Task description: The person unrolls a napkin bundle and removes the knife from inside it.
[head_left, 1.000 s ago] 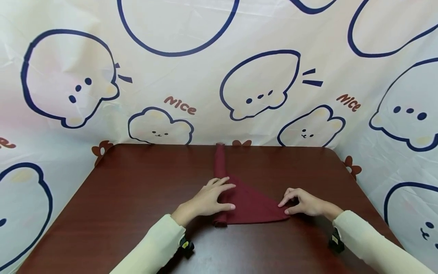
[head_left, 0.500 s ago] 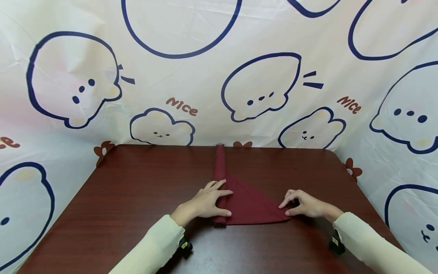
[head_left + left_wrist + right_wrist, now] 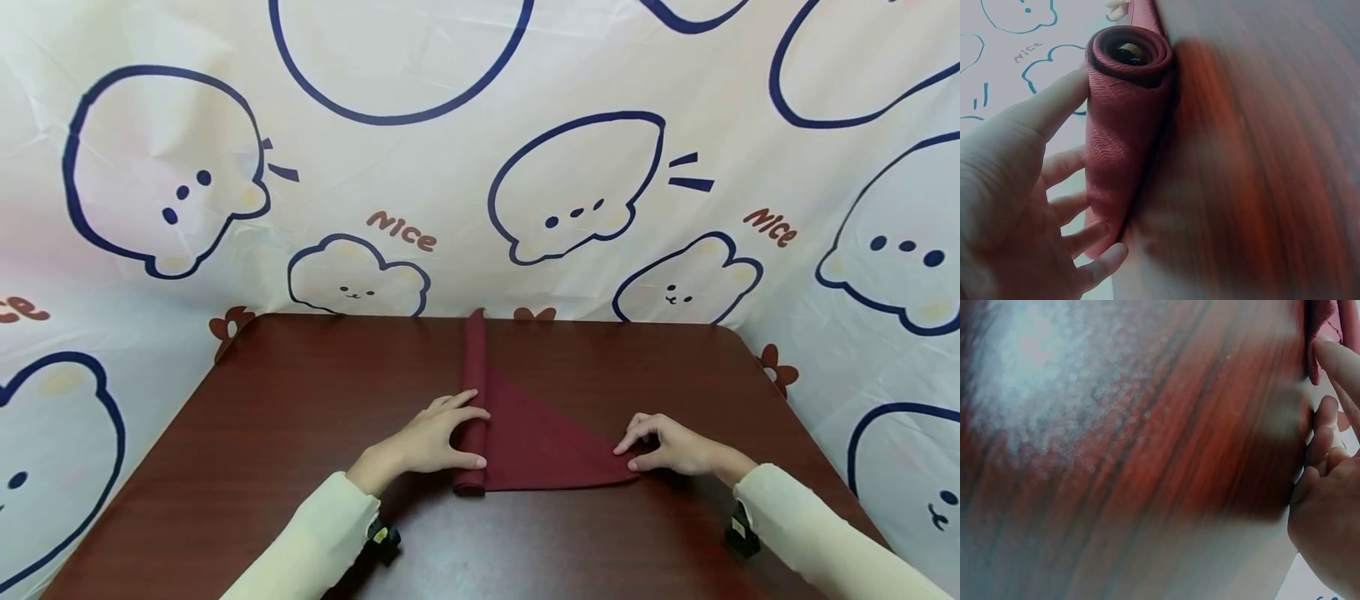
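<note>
Head view, burgundy cloth: the burgundy cloth [image 3: 551, 442] lies on the dark reddish-brown wood-grain counter [image 3: 337, 375], part rolled, part flat.
Rolled part: the rolled part [image 3: 474, 358] is a narrow tube running from near the middle of the counter to its far edge.
Flat part: a triangle spreading from the tube toward the person's right, its tip beneath the right hand.
Left hand: the left hand [image 3: 423, 433] rests on the near half of the tube, fingers spread and extended, thumb close to the near end.
Right hand: the right hand [image 3: 678, 446] pinches the tip of the triangle between thumb and bent index finger.
Sleeves: pale cream sleeves [image 3: 307, 533], a small black wrist camera [image 3: 742, 533] below each cuff.
Backdrop: a white backdrop [image 3: 450, 183] with blue-outlined cartoon faces, brown flowers and the word "Nice".
Left wrist view, near end: spiral layers circle a hollow; something dark with a pale glint shows inside, too unclear to name.
Left fingers: thumb and fingers lie fanned out along the tube's side, touching it.
Right wrist view, cloth edge: at the upper right, a fingertip touches the cloth; the other fingers curl beside the counter's surface.
</note>
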### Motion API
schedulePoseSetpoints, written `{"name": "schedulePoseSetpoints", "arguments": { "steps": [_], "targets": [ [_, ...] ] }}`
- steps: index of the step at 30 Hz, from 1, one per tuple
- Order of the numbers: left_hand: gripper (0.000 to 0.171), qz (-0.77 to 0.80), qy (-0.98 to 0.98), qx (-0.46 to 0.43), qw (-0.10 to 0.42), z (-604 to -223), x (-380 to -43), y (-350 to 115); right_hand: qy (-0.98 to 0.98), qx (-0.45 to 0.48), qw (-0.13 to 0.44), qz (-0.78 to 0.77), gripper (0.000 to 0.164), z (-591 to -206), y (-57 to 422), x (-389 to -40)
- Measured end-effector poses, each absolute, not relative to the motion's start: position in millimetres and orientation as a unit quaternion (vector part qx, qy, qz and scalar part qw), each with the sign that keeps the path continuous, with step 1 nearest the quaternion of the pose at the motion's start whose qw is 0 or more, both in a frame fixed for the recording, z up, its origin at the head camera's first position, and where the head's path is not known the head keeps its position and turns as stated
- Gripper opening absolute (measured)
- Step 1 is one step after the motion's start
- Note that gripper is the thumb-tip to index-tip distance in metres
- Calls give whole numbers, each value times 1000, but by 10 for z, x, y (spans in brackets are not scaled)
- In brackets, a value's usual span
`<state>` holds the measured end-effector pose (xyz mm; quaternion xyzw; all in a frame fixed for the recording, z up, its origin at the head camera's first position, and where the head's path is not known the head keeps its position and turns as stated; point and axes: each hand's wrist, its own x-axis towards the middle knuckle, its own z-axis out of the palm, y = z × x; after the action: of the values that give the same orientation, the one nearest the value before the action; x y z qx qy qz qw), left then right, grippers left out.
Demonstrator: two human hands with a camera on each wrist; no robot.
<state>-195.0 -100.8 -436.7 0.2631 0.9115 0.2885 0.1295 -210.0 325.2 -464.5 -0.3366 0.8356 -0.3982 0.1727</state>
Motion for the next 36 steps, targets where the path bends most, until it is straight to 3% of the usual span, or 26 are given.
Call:
{"name": "schedulePoseSetpoints", "arguments": {
  "steps": [19,36],
  "targets": [
    [68,298,917,221,147,-4323,-1942,-1384,832,-344,167,-401,21,-4636,3282,-2095],
    [70,315,911,229,132,-4460,-1914,-1469,831,-342,170,-403,21,-4646,3252,-2073]
  ]
}}
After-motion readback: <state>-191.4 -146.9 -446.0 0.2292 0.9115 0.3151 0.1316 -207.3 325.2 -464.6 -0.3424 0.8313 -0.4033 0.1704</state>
